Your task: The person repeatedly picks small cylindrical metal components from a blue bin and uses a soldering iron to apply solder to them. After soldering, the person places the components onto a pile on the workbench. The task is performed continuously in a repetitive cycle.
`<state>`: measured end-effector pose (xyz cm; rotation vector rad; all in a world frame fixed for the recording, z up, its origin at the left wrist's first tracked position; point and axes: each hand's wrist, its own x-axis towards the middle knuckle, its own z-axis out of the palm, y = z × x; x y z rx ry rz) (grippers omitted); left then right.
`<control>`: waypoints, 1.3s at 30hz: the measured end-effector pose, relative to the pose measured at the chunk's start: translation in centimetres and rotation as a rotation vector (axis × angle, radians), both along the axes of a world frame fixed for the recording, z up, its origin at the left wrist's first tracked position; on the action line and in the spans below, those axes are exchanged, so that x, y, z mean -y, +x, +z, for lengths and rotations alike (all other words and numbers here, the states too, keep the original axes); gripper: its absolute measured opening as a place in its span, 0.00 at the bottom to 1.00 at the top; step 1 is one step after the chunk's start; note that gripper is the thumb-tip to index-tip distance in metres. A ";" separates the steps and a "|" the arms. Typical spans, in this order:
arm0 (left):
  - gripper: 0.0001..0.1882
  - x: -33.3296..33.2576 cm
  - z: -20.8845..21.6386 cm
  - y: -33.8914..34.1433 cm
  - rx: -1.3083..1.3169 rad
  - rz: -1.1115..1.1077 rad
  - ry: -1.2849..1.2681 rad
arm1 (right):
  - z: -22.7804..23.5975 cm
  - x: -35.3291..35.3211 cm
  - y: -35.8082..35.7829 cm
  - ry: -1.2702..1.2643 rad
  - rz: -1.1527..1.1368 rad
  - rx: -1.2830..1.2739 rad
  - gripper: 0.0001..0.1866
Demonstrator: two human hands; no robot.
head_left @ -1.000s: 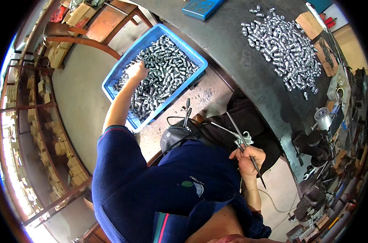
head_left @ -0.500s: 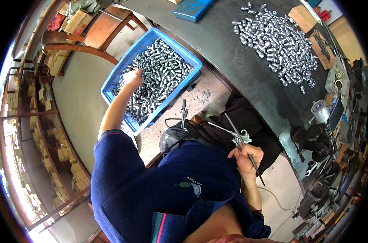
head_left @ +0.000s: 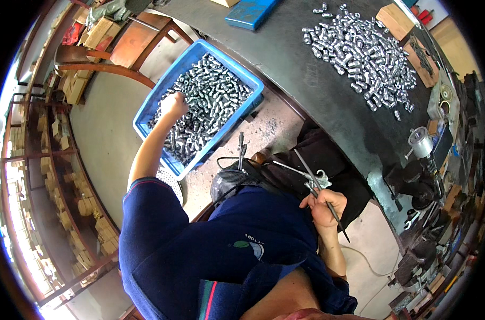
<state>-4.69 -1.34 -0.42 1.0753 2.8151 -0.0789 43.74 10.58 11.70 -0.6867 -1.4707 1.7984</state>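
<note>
My left hand (head_left: 174, 105) reaches into a blue plastic bin (head_left: 199, 158) and rests on a heap of small metal fittings (head_left: 213, 96). Its fingers are curled together; whatever they grip is hidden. Over my lap, my right hand (head_left: 328, 206) is closed around a slim dark rod (head_left: 305, 164), pointed at its lower end and slanting across the fingers. Just beyond that hand is a silvery metal piece (head_left: 321, 180) with a curved hook, and a thin rod (head_left: 288, 167) runs to it from the left; how these are joined I cannot tell.
A dark worktable (head_left: 290, 64) holds a pile of shiny fittings (head_left: 360, 56), a blue flat box (head_left: 249, 15) and wooden blocks (head_left: 395, 21). Tools and a metal cylinder (head_left: 420, 140) crowd its right side. A wooden chair (head_left: 138, 42) stands beyond the bin; shelves (head_left: 50, 160) line the left.
The view has shifted slightly. My left hand stays over the fittings in the bin with its fingers drawn in a little more. My right hand keeps its hold on the rod.
</note>
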 end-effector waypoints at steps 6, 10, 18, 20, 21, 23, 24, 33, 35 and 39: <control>0.17 -2.8 3.9 4.7 1.179 0.351 0.886 | 0.3 -0.2 -0.2 -0.028 0.033 0.008 0.12; 0.12 -6.8 6.5 14.7 1.500 -0.009 0.961 | 0.7 -0.3 -0.5 -0.025 0.056 0.010 0.12; 0.13 -9.9 10.1 26.9 2.273 0.123 0.557 | 0.4 -1.4 0.4 0.106 0.040 0.064 0.13; 0.14 -10.0 9.8 27.3 2.272 0.124 0.544 | -0.2 -1.8 0.7 0.127 0.047 0.058 0.12; 0.14 -10.1 9.5 27.5 2.265 0.114 0.535 | -0.7 -1.9 0.8 0.134 0.049 0.057 0.12; 0.14 -10.3 9.5 27.6 2.231 0.101 0.527 | -1.1 -2.2 0.7 0.135 0.051 0.055 0.12; 0.14 -10.4 9.7 27.7 2.207 0.100 0.525 | -1.0 -2.4 0.5 0.128 0.049 0.057 0.12; 0.10 -11.4 12.8 28.9 1.556 -0.260 0.485 | -0.9 -3.5 0.3 0.293 0.058 0.179 0.11; 0.09 -11.6 13.3 28.8 1.473 -0.374 0.500 | -0.8 -3.3 0.4 0.260 0.038 0.195 0.10; 0.09 -11.8 13.4 29.0 1.554 -0.466 0.568 | -2.1 -2.8 0.5 0.124 -0.018 0.122 0.11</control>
